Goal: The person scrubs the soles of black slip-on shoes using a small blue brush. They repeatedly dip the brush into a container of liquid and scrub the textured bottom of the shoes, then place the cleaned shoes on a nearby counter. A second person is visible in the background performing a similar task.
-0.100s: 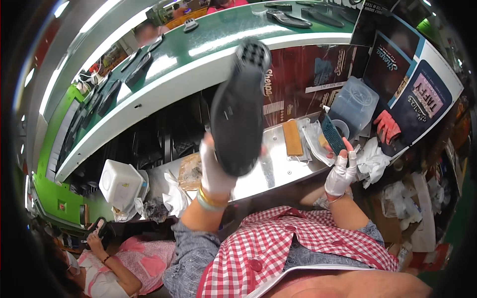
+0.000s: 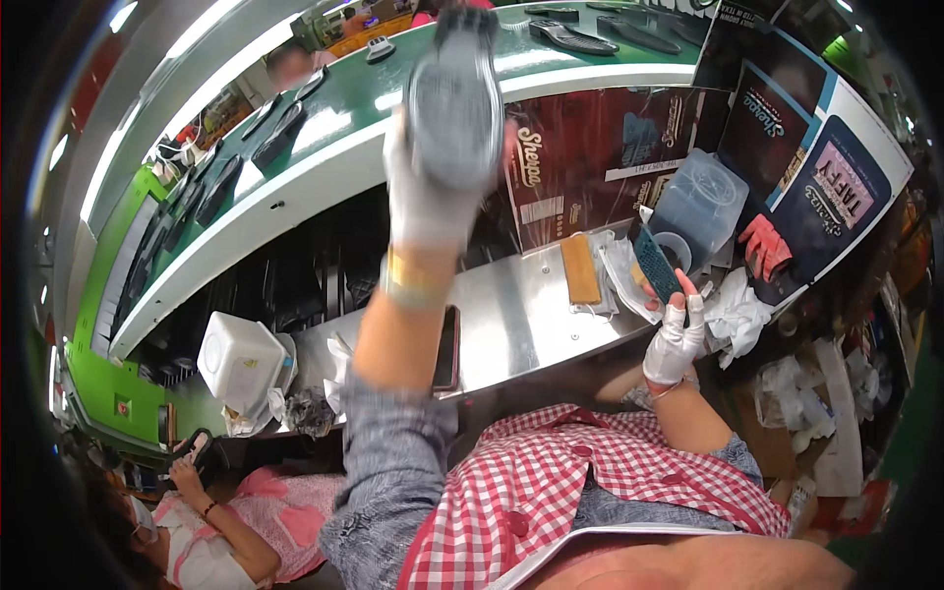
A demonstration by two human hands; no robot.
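My left hand (image 2: 425, 192), in a pale glove with bare fingertips, grips a dark shoe sole (image 2: 452, 113). That arm is stretched forward and the sole is raised, overlapping the edge of the green belt (image 2: 536, 61) in the view. Some motion blur softens the sole. At the right, my gloved right hand (image 2: 675, 344) is closed on a flat teal brush-like tool (image 2: 657, 265). The tool is held upright in front of a white cup (image 2: 675, 246) and a translucent plastic container (image 2: 700, 202).
Several soles (image 2: 280, 133) lie along the belt. A metal shelf (image 2: 511, 339) below it carries a tan block (image 2: 580, 270), a phone-like dark slab (image 2: 448, 349) and a white canister (image 2: 241, 359). A red glove (image 2: 765, 248) hangs by printed boxes. Another person (image 2: 226, 521) sits at the lower left.
My left hand has moved forward and up with the sole, from above the shelf to the belt's edge. The dark slab on the shelf has come into view. My right hand stays put.
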